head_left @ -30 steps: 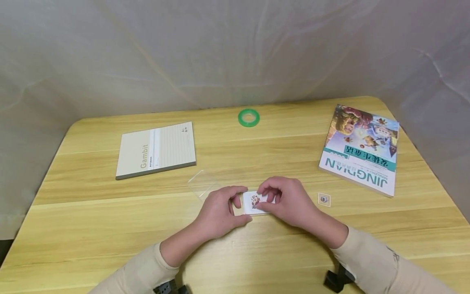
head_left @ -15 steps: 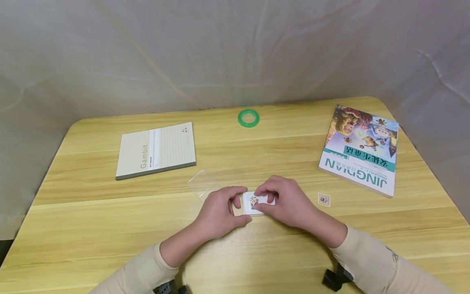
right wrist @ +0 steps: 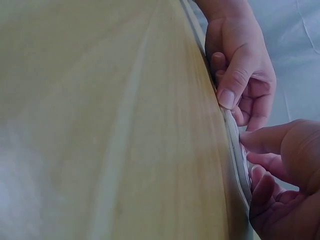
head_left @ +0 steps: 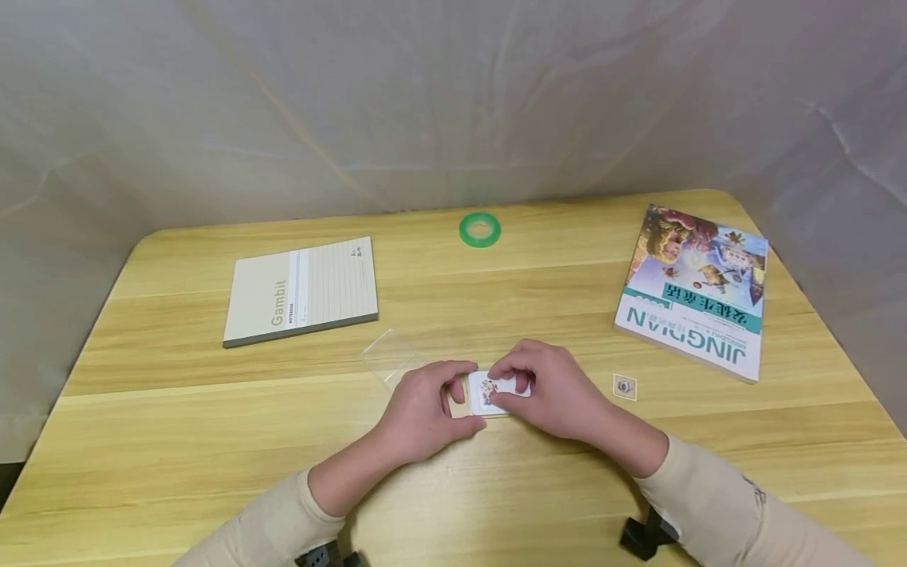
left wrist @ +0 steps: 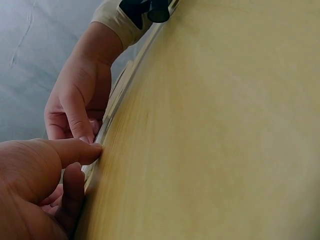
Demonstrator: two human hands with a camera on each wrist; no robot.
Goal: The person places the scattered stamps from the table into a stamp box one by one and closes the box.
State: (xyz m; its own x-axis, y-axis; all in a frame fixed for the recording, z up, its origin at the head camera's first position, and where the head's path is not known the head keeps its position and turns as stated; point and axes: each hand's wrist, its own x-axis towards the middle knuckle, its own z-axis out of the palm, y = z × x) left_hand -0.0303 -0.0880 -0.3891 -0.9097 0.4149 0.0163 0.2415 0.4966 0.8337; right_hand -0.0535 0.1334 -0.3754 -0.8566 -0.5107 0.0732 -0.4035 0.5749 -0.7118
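On the table lies a small flat white rectangular case (head_left: 505,409) with a beige end (head_left: 459,405); its exact kind does not show. My left hand (head_left: 425,409) spans its left end, thumb on the near edge and fingers on the far edge. Over the white face my right hand (head_left: 553,390) pinches a small cartoon sticker (head_left: 488,390) between thumb and forefinger, its other fingers curled. Seen low from the left wrist, my left thumb (left wrist: 82,151) presses the case's edge. In the right wrist view, my right fingertips (right wrist: 246,137) are right at the case's upper face.
A clear plastic sleeve (head_left: 386,354) lies behind my left hand. To the right is a small square sticker (head_left: 624,387). Farther back are a Gambit notebook (head_left: 305,287), a green tape roll (head_left: 468,229) and a colourful book (head_left: 690,291) on the wooden table (head_left: 453,504).
My right hand has shifted slightly left and toward me over the white face, with the cartoon sticker moving along. The left hand holds still.
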